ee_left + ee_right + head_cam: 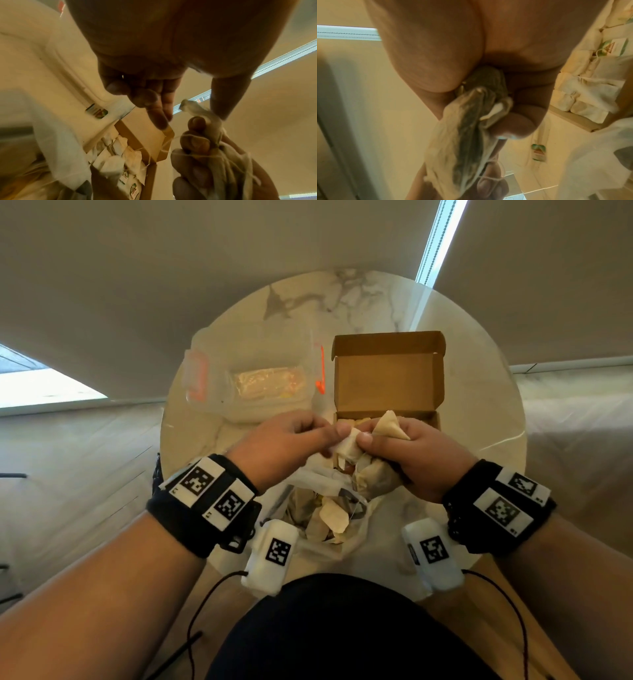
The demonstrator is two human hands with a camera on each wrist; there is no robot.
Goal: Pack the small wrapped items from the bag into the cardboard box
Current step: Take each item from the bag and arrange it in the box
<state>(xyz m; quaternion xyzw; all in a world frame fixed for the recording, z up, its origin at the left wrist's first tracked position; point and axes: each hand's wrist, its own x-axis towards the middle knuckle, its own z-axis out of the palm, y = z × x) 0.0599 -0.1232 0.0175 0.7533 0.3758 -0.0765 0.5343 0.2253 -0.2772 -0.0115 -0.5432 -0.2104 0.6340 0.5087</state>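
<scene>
My right hand (368,436) grips a bunch of tea bags (375,477) with strings, just in front of the open cardboard box (387,378). One pale tea bag (390,424) sticks up out of the fist. My left hand (334,438) meets it and pinches the white end of a tea bag (347,445) from that bunch. In the left wrist view the thumb (226,97) touches this end (193,109). The bunch (462,128) fills the right wrist view. A clear plastic bag (325,518) holding more tea bags lies below both hands. Several tea bags (116,155) lie inside the box.
A clear plastic container (246,385) with orange latches stands left of the box on the round marble table (308,302). The box lid stands upright at the back. The table's near edge is by my lap.
</scene>
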